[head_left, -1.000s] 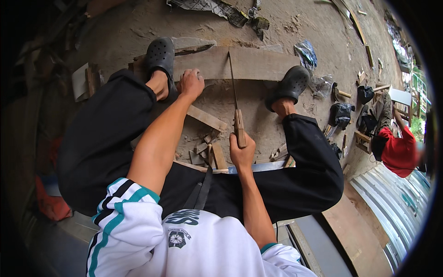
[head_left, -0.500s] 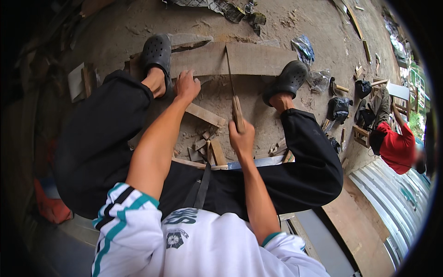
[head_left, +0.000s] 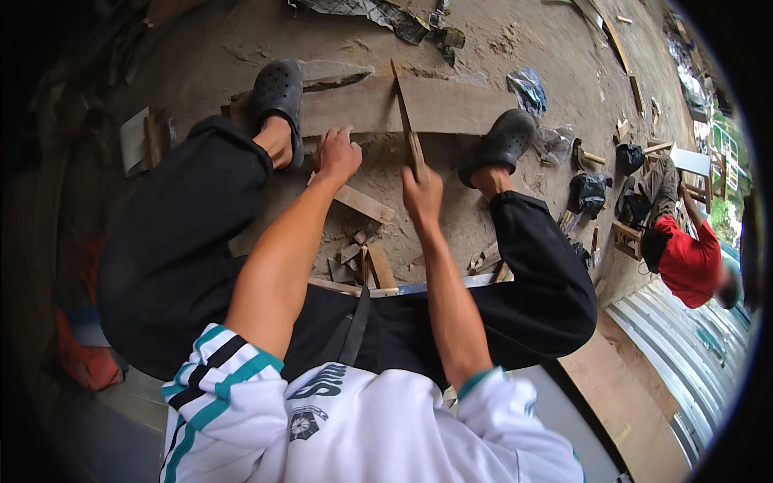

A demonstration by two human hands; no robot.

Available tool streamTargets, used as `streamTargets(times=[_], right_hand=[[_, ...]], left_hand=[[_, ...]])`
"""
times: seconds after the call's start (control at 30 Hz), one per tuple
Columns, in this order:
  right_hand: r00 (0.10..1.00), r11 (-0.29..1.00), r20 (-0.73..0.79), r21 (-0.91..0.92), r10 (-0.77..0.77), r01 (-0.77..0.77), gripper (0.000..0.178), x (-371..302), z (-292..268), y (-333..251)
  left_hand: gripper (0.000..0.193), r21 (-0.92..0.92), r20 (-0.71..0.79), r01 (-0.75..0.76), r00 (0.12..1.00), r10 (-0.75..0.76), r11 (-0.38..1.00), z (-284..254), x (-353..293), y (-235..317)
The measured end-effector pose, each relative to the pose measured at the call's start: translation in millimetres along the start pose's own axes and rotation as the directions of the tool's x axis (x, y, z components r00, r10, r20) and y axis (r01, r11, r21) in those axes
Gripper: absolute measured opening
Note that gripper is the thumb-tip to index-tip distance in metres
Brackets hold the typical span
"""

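Reading the clock from the middle of my feed, I have the right hand at 1 o'clock, clenched round the wooden grip of a handsaw. The saw's blade points just short of 12, crossing a flat wooden plank that lies side to side on the dirt floor; its tip reaches past the plank's far edge. I can't tell how deep the teeth sit. At 11 I have the left hand, fingers bent at the plank's near edge; whether they grip it or merely rest there, I can't tell. A dark clog overlaps the plank toward 11, and its mate is by the other end, between 1 and 2. Just below the left hand I see a wooden offcut. Past the second clog lies a blue plastic bag, and at 3, well apart, is a person in red.
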State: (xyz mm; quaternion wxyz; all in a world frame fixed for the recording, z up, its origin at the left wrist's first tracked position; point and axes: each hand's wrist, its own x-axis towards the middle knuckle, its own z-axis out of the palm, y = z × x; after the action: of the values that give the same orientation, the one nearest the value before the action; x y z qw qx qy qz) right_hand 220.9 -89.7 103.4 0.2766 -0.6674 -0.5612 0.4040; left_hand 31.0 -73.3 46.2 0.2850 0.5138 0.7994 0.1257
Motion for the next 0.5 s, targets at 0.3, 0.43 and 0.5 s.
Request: streamTargets(times=[0.3,0.43,0.5], right_hand=[[1.000,0.998,0.007,0.054,-0.016,0.016,0.023,-87,-27,-18],[1.000,0.999,-0.022,0.038,-0.009,0.010,0.025,10,4,7],[0.999,0.999,-0.047,0.046,0.011,-0.009,0.025,22,10,12]], left_hand=[[0.043,-0.058,-0.022,0.095,0.995,-0.097,0.994,-24,19,-8],[0.043,-0.037,0.084,0.061,0.995,-0.057,0.997,-10,-1,4],[0.043,-0.007,0.116,-0.042,0.992,0.043,0.999,-8,-1,0]])
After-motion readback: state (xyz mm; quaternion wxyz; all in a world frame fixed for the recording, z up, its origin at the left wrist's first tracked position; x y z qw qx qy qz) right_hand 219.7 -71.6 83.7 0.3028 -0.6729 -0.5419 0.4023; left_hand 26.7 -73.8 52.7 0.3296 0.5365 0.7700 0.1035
